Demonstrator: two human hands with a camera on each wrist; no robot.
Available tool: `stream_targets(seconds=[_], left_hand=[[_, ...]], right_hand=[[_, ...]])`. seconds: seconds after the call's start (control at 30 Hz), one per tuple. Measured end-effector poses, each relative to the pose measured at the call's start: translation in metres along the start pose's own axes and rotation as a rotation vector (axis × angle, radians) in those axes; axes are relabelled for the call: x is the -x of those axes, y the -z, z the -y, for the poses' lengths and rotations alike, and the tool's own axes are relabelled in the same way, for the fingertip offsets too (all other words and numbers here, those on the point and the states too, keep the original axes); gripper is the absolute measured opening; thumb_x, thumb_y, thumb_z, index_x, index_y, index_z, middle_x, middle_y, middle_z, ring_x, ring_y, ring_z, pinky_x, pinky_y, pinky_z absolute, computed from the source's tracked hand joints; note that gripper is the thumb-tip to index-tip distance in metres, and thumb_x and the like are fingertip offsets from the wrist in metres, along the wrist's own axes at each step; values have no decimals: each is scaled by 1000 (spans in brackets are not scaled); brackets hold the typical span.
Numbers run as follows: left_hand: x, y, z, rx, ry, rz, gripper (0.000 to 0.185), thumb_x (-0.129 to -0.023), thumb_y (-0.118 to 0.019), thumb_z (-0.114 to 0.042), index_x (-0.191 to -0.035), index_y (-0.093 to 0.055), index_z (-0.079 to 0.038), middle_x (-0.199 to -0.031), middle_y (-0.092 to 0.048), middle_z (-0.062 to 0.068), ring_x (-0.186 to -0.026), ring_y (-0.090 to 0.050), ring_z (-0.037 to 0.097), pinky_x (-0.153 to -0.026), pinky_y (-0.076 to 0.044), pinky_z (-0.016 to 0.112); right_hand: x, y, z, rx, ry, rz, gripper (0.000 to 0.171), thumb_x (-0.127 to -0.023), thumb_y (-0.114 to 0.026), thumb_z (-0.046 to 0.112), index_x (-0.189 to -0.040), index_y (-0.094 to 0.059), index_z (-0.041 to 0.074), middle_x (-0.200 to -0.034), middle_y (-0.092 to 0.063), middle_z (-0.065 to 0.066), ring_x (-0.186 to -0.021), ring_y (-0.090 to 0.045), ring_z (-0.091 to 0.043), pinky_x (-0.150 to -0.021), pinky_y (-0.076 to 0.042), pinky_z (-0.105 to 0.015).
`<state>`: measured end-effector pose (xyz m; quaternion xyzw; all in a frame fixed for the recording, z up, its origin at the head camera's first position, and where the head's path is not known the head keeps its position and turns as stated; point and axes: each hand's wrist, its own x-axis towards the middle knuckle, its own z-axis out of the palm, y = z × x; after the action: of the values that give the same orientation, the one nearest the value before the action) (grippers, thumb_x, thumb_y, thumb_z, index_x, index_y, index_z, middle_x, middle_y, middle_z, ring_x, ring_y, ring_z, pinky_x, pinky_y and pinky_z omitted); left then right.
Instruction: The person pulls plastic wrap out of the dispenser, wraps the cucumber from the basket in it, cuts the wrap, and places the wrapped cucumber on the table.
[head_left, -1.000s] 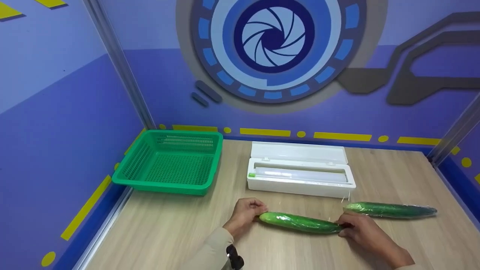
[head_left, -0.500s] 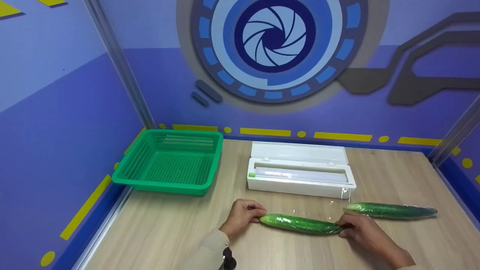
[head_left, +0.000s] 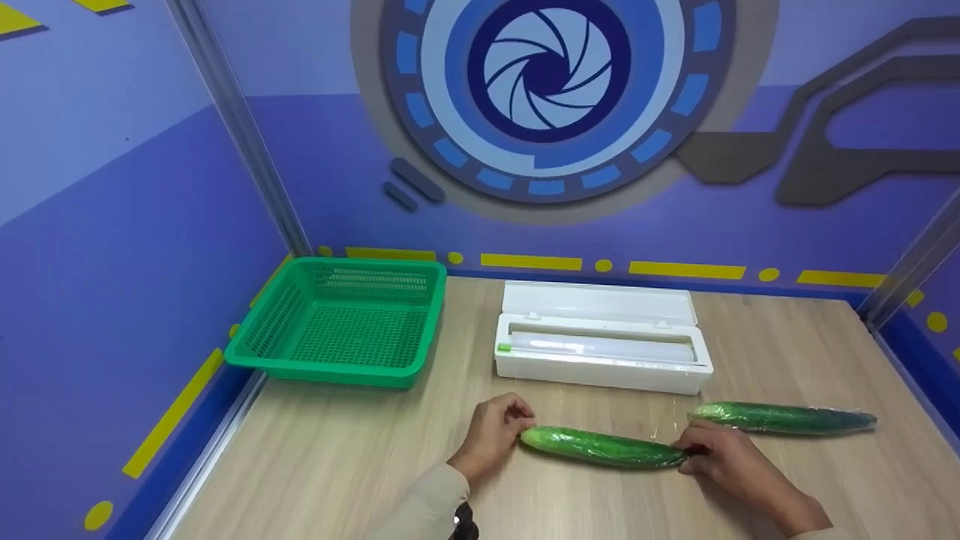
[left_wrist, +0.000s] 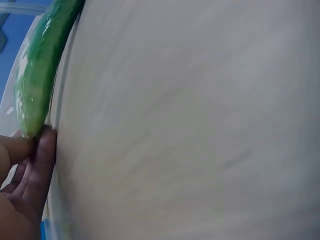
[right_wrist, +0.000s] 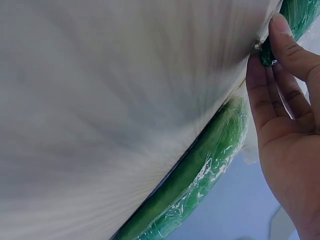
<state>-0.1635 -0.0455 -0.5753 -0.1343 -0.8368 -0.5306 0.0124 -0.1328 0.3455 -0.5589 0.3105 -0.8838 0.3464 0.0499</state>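
A cucumber (head_left: 604, 448) in clear plastic wrap lies on the table between the two hands, its pale end to the left. My left hand (head_left: 489, 436) pinches the wrap at the pale tip, thumb against fingers, as the cucumber (left_wrist: 37, 75) in the left wrist view shows. At the darker tip my right hand (head_left: 724, 459) grips the other end; in the right wrist view its thumb (right_wrist: 290, 45) presses there. Just beyond the right hand lies a second wrapped cucumber (head_left: 787, 418), untouched, its pale end pointing left.
Behind the hands stands a white cling film box (head_left: 600, 379), lid raised, with a film roll (head_left: 600, 347) inside. A green plastic basket (head_left: 337, 375) sits at the back left with nothing in it. Blue walls bound the wooden table (head_left: 300, 465) behind and at both sides.
My left hand shifts slightly at the pale tip, its fingers changing position. The right hand keeps its grip, and the cucumber between them hardly moves.
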Motion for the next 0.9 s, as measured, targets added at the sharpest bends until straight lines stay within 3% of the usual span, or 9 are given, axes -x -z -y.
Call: stream_targets(seconds=[0.1,0.2,0.43,0.6,0.7,0.8,0.9], left_hand=[[1,-2,-3,-194,-88,-22,16,-93,-80,-1,-91,-74,-16,-90,-66,-12,-85,-61,4,-77,-52,26],[3,-3,-5,-306,-128,-30,24,-91,-78,4,-88,-72,-19,-90,-61,-13,-87,-59,4,-79,-51,27],[7,-1,-8,-317,-106,-69,30,-83,-77,14,-79,-79,-15,-82,-61,-12,-80,-60,3,-74,-52,25],[13,6,-14,-341,-62,21,19,-90,-72,6,-91,-82,-10,-89,-57,-11,-84,-56,4,-76,-51,27],[14,10,-17,-355,-51,89,9,-91,-77,-8,-99,-83,-8,-93,-55,-9,-85,-53,5,-77,-49,26],[14,12,-17,-377,-73,140,23,-86,-90,-22,-104,-83,-9,-94,-57,-9,-86,-53,5,-78,-48,24],[12,13,-15,-403,-109,152,34,-77,-98,-24,-105,-84,-12,-92,-64,-9,-83,-55,3,-75,-48,22]], right_hand=[[0,1,0,-6,-24,11,29,-78,-90,-1,-96,-77,18,-94,-64,10,-84,-59,-5,-70,-52,-25],[1,0,0,-7,-26,14,28,-78,-90,0,-96,-77,18,-93,-63,10,-84,-59,-5,-69,-52,-25],[1,-1,0,-9,-43,26,27,-80,-90,2,-95,-77,20,-93,-63,12,-84,-57,-3,-69,-51,-25],[1,1,0,-15,-62,37,23,-82,-89,5,-96,-77,20,-94,-64,12,-84,-58,-3,-70,-52,-25],[0,2,0,-12,-46,28,22,-83,-89,7,-97,-77,19,-94,-65,11,-84,-58,-3,-70,-52,-25],[0,3,-1,3,-43,39,19,-84,-88,9,-98,-78,17,-94,-67,11,-84,-58,-2,-71,-52,-26],[0,4,-1,41,-29,48,17,-85,-88,12,-100,-79,16,-96,-72,11,-88,-62,-2,-75,-53,-26]])
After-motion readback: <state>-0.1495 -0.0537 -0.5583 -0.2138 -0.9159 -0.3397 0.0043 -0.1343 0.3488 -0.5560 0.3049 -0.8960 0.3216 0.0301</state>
